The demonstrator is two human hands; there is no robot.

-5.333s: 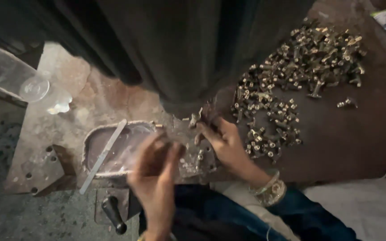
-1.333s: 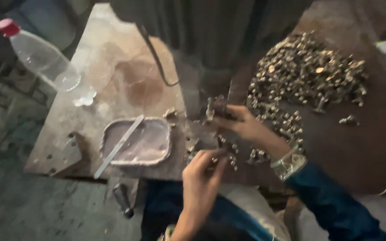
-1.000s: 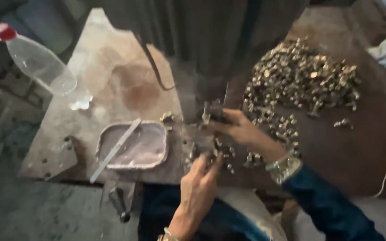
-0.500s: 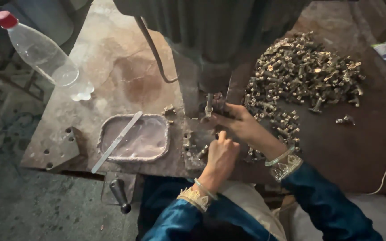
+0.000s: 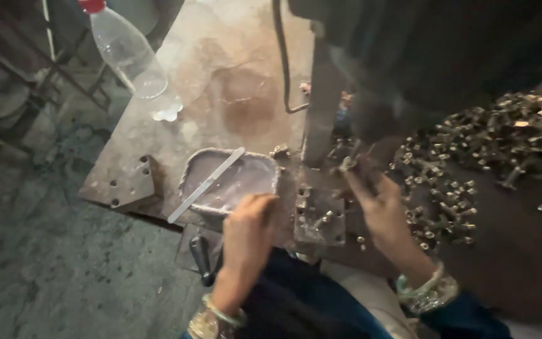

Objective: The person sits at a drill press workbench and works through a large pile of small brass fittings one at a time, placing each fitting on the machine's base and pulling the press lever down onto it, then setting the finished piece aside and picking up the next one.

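Observation:
My right hand (image 5: 377, 204) reaches up under the dark machine head (image 5: 409, 56), its fingertips pinched on a small brass fitting (image 5: 348, 164). My left hand (image 5: 249, 229) hovers at the near right corner of a shallow grey tray (image 5: 265, 169), fingers curled; whether it holds anything cannot be told. Between my hands lies a small metal plate (image 5: 319, 216) with holes and a few brass pieces on it. A heap of brass fittings (image 5: 484, 150) spreads to the right of my right hand.
A flat metal strip (image 5: 207, 184) lies across the tray. A clear plastic bottle (image 5: 130, 56) with a red cap lies at the back left. A bracket with holes (image 5: 134, 185) sits at the table's left edge. A black handle (image 5: 201, 257) sticks out below.
My left hand has drawn back from the metal plate toward the tray's corner. My right hand stays at the machine with the fitting. The view has shifted closer and to the right.

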